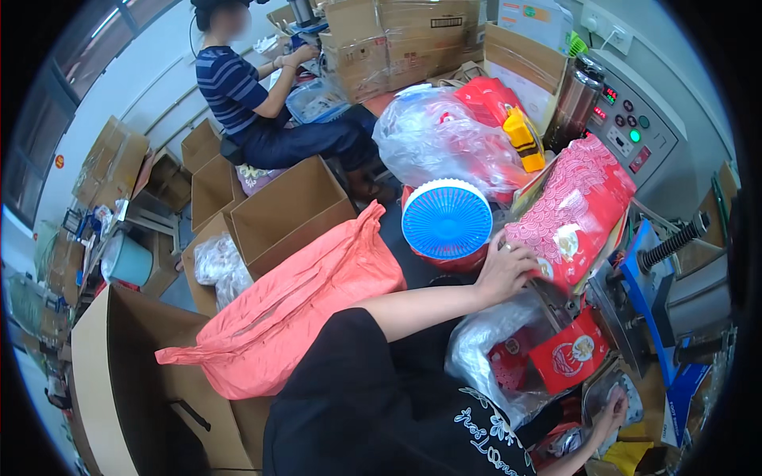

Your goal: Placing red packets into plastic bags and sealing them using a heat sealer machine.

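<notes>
My left hand (508,268) reaches across to the right, fingers curled at the lower left edge of a red printed bag (591,202) with a wave pattern, lying on a stack. Down at the lower right, my right hand (609,412) is bent in beside a grey-white rounded piece (627,389); its fingers are drawn together, and what they hold is hard to make out. Between my hands a clear plastic bag (484,341) lies open, with a red printed packet (570,353) at its mouth. A blue round fan (447,220) stands just left of my left hand.
A machine with a blue frame (647,293) and a control panel (631,119) occupies the right side. Left of me lie a coral woven sack (294,309) and open cardboard boxes (290,210). Another person (238,103) sits working at the far left.
</notes>
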`<state>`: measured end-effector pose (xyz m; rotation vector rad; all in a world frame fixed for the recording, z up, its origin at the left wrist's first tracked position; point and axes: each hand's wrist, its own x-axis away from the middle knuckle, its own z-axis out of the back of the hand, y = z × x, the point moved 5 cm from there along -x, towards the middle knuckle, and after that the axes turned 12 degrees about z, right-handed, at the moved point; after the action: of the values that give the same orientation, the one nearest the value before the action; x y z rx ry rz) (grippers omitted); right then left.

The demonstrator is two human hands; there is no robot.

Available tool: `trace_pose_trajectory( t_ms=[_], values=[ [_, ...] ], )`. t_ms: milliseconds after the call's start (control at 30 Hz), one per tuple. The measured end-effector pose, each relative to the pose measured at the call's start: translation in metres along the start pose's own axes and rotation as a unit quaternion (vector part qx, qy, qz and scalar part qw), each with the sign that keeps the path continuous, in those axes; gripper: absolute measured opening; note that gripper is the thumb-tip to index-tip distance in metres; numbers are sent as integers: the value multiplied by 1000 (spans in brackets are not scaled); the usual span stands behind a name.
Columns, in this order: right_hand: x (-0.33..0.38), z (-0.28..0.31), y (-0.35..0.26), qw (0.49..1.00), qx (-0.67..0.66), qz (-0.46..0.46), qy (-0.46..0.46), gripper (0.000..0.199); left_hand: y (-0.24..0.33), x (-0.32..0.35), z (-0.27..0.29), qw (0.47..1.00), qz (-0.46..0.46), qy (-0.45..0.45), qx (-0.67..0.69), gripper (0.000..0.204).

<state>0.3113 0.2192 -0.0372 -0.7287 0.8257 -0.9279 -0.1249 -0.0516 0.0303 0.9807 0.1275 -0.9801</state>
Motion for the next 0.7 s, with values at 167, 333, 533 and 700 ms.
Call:
trace_pose_trajectory(
  t_ms=[167, 333, 533, 700],
  values=[
    [12, -15, -83, 998, -33, 57, -17, 26, 42, 9, -14, 974, 93, -61, 195, 15],
    [31, -63, -190, 983, 7, 88, -163, 20, 62, 64, -61, 942, 168, -211, 200, 15],
    [50, -99, -217, 978, -48, 30, -203, 19, 63, 101, -80, 877, 122, -320, 337, 21],
    [50, -83, -219, 972, -1, 139, -189, 21, 50, 95, -73, 919, 146, -273, 243, 16]
  ],
)
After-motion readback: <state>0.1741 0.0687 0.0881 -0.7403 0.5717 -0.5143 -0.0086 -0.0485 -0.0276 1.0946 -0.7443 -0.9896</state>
